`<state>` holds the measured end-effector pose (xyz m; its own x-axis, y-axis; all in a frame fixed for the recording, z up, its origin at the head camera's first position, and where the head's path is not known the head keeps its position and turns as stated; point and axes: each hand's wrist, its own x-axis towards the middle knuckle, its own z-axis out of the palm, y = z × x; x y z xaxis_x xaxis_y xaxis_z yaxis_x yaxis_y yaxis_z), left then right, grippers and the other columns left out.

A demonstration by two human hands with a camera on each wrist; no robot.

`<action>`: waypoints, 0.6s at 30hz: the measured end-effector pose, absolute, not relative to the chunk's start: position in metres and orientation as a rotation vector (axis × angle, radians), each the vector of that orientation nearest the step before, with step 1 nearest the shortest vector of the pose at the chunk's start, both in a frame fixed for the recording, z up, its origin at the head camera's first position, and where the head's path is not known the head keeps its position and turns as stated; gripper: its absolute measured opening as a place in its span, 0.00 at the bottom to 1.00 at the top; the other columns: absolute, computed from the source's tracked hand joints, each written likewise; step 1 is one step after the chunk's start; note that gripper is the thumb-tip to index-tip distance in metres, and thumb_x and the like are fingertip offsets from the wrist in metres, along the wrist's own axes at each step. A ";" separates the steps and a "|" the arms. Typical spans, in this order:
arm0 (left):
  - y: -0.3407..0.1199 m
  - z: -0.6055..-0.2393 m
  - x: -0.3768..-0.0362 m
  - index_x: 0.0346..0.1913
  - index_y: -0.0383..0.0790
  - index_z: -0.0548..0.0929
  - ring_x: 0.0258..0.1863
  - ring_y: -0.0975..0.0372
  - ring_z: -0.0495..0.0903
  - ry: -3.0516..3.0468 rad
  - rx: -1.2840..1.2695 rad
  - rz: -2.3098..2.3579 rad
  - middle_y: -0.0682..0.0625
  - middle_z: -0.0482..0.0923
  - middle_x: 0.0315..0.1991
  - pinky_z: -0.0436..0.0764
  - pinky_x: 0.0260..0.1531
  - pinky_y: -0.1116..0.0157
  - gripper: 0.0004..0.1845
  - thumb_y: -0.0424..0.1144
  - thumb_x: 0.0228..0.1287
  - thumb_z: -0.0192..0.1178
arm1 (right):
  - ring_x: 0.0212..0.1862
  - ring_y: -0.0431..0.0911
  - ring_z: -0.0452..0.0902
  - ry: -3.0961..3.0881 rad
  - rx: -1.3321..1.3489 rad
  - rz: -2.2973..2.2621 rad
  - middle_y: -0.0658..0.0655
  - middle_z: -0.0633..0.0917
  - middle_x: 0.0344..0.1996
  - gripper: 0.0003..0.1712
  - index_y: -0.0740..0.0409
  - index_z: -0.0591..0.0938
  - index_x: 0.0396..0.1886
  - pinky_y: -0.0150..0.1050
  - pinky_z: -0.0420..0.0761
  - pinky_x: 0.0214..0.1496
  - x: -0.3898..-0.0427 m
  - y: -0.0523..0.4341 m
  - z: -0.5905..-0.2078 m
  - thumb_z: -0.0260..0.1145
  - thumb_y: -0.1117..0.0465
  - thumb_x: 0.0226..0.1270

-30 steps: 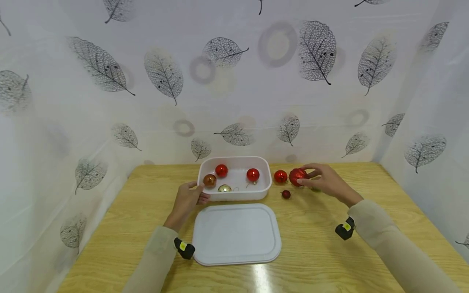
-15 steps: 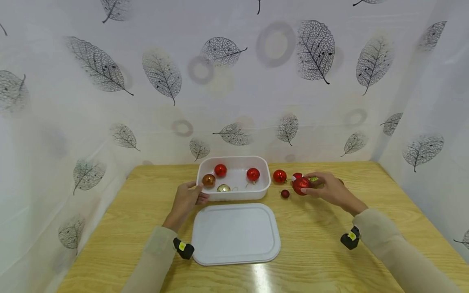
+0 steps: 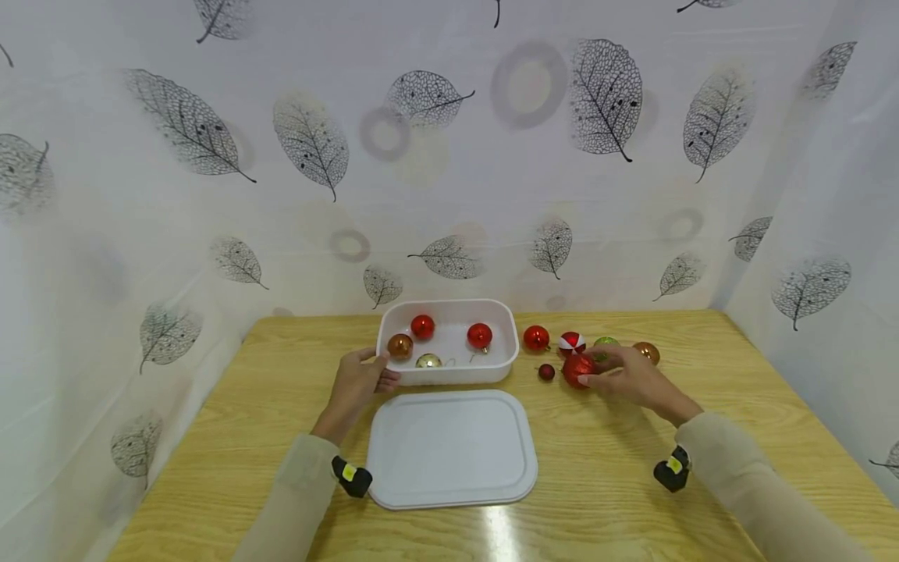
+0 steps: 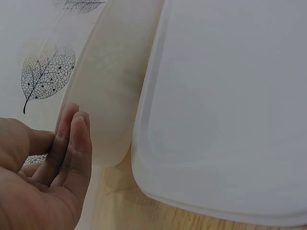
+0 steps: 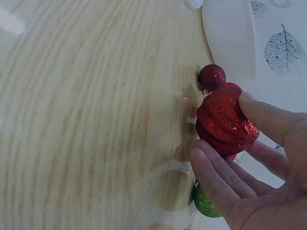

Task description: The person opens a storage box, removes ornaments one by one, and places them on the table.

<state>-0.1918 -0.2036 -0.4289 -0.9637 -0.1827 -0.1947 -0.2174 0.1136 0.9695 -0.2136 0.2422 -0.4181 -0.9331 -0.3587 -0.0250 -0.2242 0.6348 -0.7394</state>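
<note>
Glitter bauble sits pinched in your right grip. Your left grip pinches the box, likely steadying it.

Both forearms angled inward, reaching forward — left hand pinching, right hand curved in grip.

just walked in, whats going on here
A person's left hand holds the near left corner of a white rectangular plastic box; the right hand grips a glittery red ridged ball right of the box. In the box lie two shiny red balls, a copper ball and a gold ball. Outside are a single red ball, a small dark red ball, a red-and-white ball, a green ball and another copper ball. A white rectangular plastic lid lies in front.
</note>
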 end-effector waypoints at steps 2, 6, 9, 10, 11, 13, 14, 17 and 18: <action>-0.204 -0.429 -0.192 0.67 0.21 0.69 0.25 0.62 0.86 2.323 -0.403 2.037 0.41 0.86 0.29 0.88 0.30 0.67 0.24 0.37 0.80 0.52 | 0.55 0.62 0.80 2.690 -0.475 -1.173 0.69 0.84 0.53 0.32 0.66 0.76 0.66 0.53 0.85 0.51 -0.213 0.242 -0.420 0.72 0.53 0.68; -0.204 -0.430 -0.191 0.67 0.20 0.69 0.25 0.61 0.86 2.322 -0.384 2.047 0.41 0.86 0.29 0.88 0.30 0.67 0.24 0.36 0.80 0.52 | 0.56 0.63 0.80 2.683 -0.466 -1.177 0.71 0.83 0.54 0.34 0.67 0.75 0.66 0.51 0.86 0.51 -0.212 0.242 -0.422 0.72 0.53 0.68; -0.204 -0.429 -0.191 0.67 0.21 0.69 0.25 0.62 0.85 2.324 -0.386 2.047 0.41 0.86 0.29 0.88 0.30 0.68 0.23 0.36 0.80 0.52 | 0.56 0.64 0.79 2.677 -0.474 -1.190 0.72 0.82 0.54 0.34 0.68 0.75 0.67 0.51 0.87 0.50 -0.211 0.242 -0.422 0.72 0.54 0.68; -0.204 -0.429 -0.190 0.67 0.21 0.69 0.25 0.62 0.86 2.325 -0.386 2.047 0.41 0.86 0.29 0.88 0.30 0.68 0.23 0.36 0.79 0.52 | 0.56 0.64 0.79 2.676 -0.476 -1.192 0.72 0.82 0.54 0.34 0.68 0.75 0.67 0.51 0.87 0.50 -0.211 0.242 -0.422 0.72 0.54 0.68; -0.204 -0.429 -0.190 0.67 0.21 0.69 0.25 0.62 0.86 2.325 -0.386 2.047 0.41 0.86 0.30 0.88 0.30 0.68 0.23 0.36 0.79 0.52 | 0.56 0.64 0.79 2.673 -0.478 -1.196 0.72 0.82 0.54 0.34 0.69 0.74 0.67 0.51 0.87 0.49 -0.211 0.243 -0.422 0.72 0.54 0.69; -0.204 -0.429 -0.190 0.67 0.21 0.69 0.25 0.62 0.86 2.327 -0.385 2.047 0.41 0.86 0.30 0.88 0.30 0.68 0.24 0.36 0.80 0.52 | 0.56 0.64 0.79 2.671 -0.478 -1.197 0.72 0.82 0.55 0.34 0.68 0.74 0.67 0.51 0.87 0.49 -0.211 0.243 -0.421 0.72 0.54 0.69; -0.204 -0.430 -0.191 0.67 0.21 0.69 0.25 0.62 0.86 2.328 -0.382 2.047 0.40 0.86 0.30 0.88 0.30 0.68 0.23 0.36 0.80 0.52 | 0.56 0.64 0.79 2.668 -0.478 -1.197 0.72 0.82 0.55 0.34 0.68 0.74 0.67 0.51 0.87 0.50 -0.211 0.244 -0.421 0.72 0.54 0.69; -0.205 -0.431 -0.191 0.67 0.20 0.69 0.25 0.62 0.86 2.329 -0.377 2.047 0.41 0.86 0.30 0.88 0.30 0.68 0.23 0.36 0.80 0.52 | 0.56 0.64 0.79 2.663 -0.465 -1.192 0.73 0.81 0.55 0.34 0.67 0.74 0.67 0.52 0.86 0.50 -0.211 0.244 -0.419 0.72 0.54 0.69; -0.205 -0.431 -0.191 0.67 0.20 0.69 0.25 0.62 0.85 2.328 -0.374 2.048 0.41 0.86 0.29 0.88 0.30 0.68 0.23 0.36 0.80 0.52 | 0.55 0.62 0.81 2.658 -0.454 -1.197 0.72 0.81 0.56 0.34 0.67 0.75 0.67 0.51 0.86 0.50 -0.211 0.244 -0.419 0.72 0.53 0.68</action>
<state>-0.1913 -0.2050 -0.4308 -0.9711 -0.1667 -0.1710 -0.1908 0.1109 0.9753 -0.2111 0.2443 -0.4186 -0.9348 -0.3520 -0.0479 -0.1975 0.6270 -0.7535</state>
